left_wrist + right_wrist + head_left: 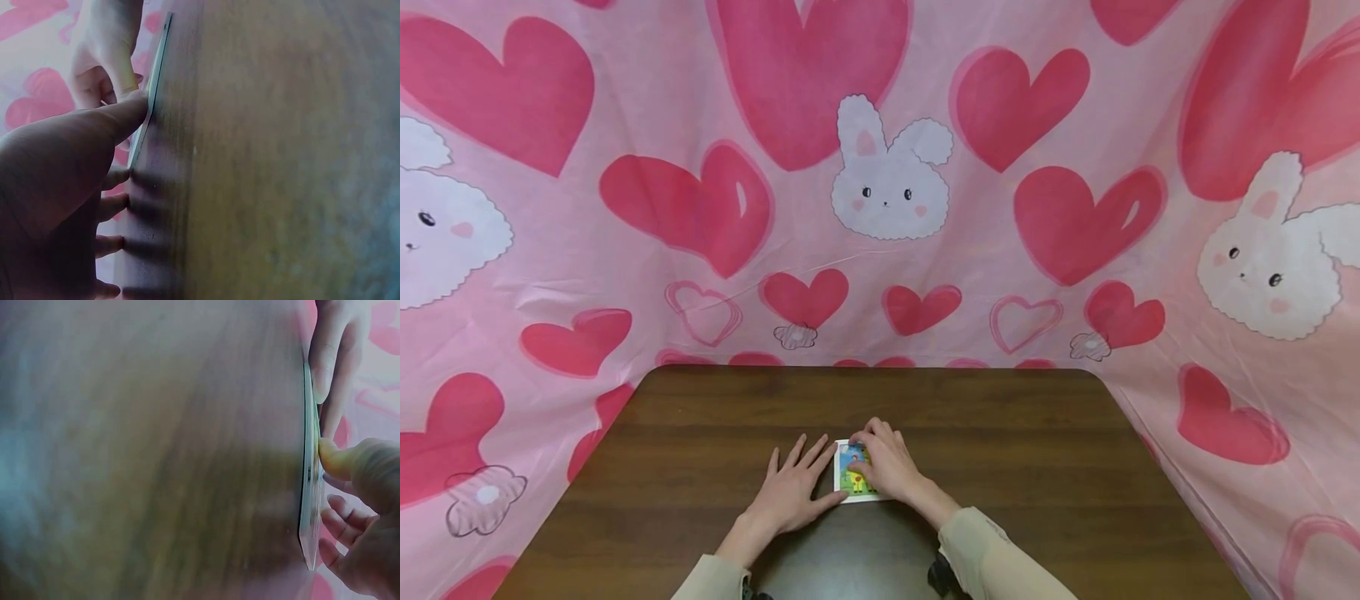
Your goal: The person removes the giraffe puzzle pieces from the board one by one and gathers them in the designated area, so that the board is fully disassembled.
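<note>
The head view shows the board (855, 486) face-on, the wrist views edge-on; the left hand (792, 493) lies spread, thumb at its near-left corner, while the right hand (889, 468), fingers bent, touches it, grasp indeterminable.

Here's the left arm, and it's a pale beige long fabric sleeve (709, 581), its cuff ending at the wrist. Over to the right arm: a matching light beige cloth sleeve (1003, 557), more of its length on show, soft creases near the cuff. And there, under that right cuff, a small black chunky object (939, 575)! Another dark piece (760, 596) peeks out beside the left cuff, too cut off to make out.
</note>
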Available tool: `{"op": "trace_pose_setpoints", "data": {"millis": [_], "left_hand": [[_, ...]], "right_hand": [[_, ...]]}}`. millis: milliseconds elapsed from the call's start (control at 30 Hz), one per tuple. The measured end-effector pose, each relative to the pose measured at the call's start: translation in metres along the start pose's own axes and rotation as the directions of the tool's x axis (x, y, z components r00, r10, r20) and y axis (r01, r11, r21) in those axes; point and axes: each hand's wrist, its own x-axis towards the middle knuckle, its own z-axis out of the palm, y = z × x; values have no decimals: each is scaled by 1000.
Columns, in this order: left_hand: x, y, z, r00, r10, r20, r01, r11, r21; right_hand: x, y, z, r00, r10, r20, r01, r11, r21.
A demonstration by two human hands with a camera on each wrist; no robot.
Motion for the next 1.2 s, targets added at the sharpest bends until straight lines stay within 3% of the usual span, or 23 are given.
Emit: {"op": "trace_pose_setpoints", "data": {"millis": [300,600,967,1200], "left_hand": [[0,-6,5,998,52,-45,-54,998,-29],[2,-5,5,1000,16,-12,-16,1000,-15],[1,-5,2,1000,20,-12,-20,1000,-20],[0,-4,3,1000,16,-6,-16,999,-33]], "right_hand": [[7,-4,-1,998,30,48,-31,999,29],[13,-4,-3,991,77,114,-86,993,78],[8,-1,5,998,59,17,-61,987,148],[5,1,7,999,47,7,-48,985,164]]}}
